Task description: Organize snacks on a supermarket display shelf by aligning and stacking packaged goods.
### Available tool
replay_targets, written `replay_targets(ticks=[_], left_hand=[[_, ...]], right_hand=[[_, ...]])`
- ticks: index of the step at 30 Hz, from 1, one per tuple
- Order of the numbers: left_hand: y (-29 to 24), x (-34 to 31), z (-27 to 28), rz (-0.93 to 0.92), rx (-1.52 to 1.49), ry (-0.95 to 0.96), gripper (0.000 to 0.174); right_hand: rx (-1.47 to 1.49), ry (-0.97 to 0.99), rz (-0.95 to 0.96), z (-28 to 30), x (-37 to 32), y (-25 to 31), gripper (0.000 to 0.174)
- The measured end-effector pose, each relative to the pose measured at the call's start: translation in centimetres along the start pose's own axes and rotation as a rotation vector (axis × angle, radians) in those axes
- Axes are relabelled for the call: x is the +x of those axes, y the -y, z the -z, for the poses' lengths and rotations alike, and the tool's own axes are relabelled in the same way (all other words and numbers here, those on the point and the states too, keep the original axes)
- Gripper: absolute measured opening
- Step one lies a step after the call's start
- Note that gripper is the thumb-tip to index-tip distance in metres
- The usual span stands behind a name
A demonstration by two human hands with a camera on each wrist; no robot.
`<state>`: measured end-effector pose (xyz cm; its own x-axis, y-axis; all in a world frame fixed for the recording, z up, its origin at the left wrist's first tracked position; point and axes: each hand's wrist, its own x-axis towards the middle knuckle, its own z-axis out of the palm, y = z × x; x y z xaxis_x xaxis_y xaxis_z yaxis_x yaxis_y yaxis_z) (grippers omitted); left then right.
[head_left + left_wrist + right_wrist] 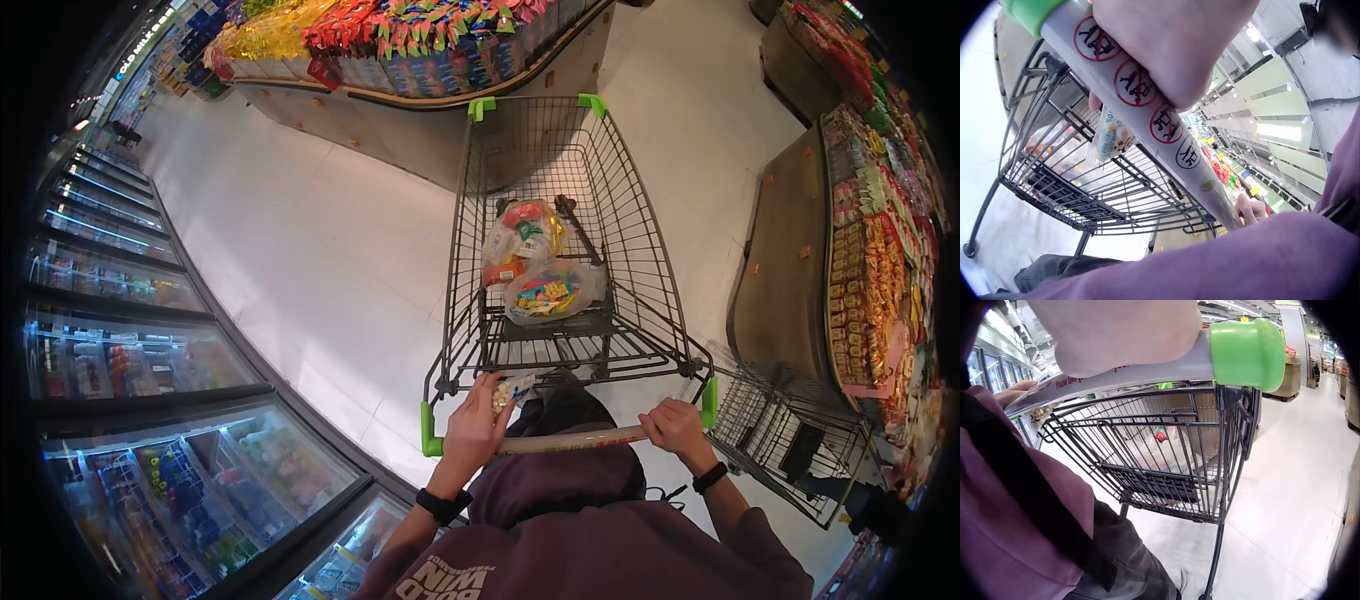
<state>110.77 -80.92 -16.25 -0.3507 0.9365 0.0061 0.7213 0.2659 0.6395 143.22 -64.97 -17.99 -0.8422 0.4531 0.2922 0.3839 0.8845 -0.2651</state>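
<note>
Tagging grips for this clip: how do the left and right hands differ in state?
The left hand holds a small packet; the right hand holds none. The left hand's fingers reach forward past the cart handle, while the right hand's curl round it. Both hands are on the handle.

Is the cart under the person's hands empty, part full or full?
Part full: a filled plastic bag and a second bag lie in the cart, well below its rim.
</note>
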Motion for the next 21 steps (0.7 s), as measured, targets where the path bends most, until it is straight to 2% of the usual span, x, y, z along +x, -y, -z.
replay_targets(ticks=[2,5,6,10,13,14,17,21], left_hand=[[0.5,-1.9,-0.5,-0.025,0.044,-0.083,0.044],[0.4,-4.9,-0.4,0.055,0.061,-0.144,0.042],[0.7,-5.6,-0.6,0.017,0.099,-0.222,0.042],[1.5,-8.9,-0.5,0.122,0.106,-0.362,0.045],[1.3,-9.0,-0.8,0.21,0.104,-0.455,0.042],[1.3,-8.7,-0.6,0.143,0.112,-0.484,0.042],[2.1,-8.4,-0.3,0.102,0.131,-0.566,0.043],[4.2,-7.3,0.6,0.287,0.072,-0.638,0.037]], right_hand=[[0.001,0.009,0.047,0.1,0.0,0.5,0.031],[0.013,0.019,0.105,0.7,0.6,1.3,0.031],[0.026,0.023,0.117,0.4,0.9,1.3,0.031],[0.092,0.043,0.147,-0.5,2.8,1.8,0.032],[0.12,0.089,0.141,-1.1,5.1,1.0,0.033],[0.161,0.105,0.099,-1.2,6.2,0.7,0.034],[0.249,0.17,-0.016,-1.5,9.8,0.9,0.037],[0.286,0.293,-0.061,-3.1,15.5,0.9,0.041]])
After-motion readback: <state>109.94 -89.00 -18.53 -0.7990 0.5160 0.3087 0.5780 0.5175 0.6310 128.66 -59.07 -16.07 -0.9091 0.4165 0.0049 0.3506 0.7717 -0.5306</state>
